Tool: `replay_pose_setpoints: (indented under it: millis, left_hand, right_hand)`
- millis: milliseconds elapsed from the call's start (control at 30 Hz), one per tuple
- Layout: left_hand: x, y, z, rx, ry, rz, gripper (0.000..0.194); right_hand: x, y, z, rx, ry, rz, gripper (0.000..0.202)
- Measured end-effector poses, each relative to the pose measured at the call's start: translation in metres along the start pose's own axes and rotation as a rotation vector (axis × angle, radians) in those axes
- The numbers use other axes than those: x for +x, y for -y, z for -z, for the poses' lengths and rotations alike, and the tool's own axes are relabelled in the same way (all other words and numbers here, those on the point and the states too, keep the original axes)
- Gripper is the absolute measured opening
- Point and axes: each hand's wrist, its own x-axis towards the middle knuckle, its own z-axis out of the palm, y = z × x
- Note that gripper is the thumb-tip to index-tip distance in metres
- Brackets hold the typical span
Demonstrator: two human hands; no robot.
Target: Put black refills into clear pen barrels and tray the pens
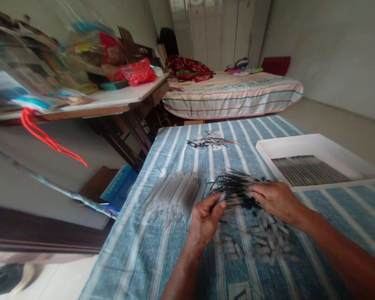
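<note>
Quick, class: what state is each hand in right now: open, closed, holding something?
Left hand: closed, pinching a small pale piece.
Right hand: at the dark rods; grip cannot be told.

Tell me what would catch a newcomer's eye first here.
Probably the black sticks on the striped cloth, with the right hand at them and the left hand close by. Next, the pale tubes to their left and the orange cord hanging over the desk edge, far left.
</note>
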Motion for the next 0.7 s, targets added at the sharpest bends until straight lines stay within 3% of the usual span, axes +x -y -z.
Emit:
replay_pose_setpoints:
  millis: [100,200,467,700]
  left_hand:
    - [-0.001,-0.002,-0.001,-0.061,0.001,0.026,0.029]
    - [-0.001,-0.001,-0.002,-0.097,-0.002,0.038,0.031]
    - [0.0,0.002,-0.004,-0.045,0.067,0.023,0.027]
    - [0.0,0.005,-0.006,-0.012,0.109,0.027,0.022]
  right_hand:
    - [-0.001,-0.004,-0.012,-0.07,0.198,-0.043,0.02]
    - [-0.001,0.001,-0.021,-0.141,0.287,-0.042,0.018]
    - [0.005,0.017,-0.019,-0.204,0.33,-0.025,0.023]
    - [0.001,0.019,-0.024,-0.157,0.288,0.005,0.024]
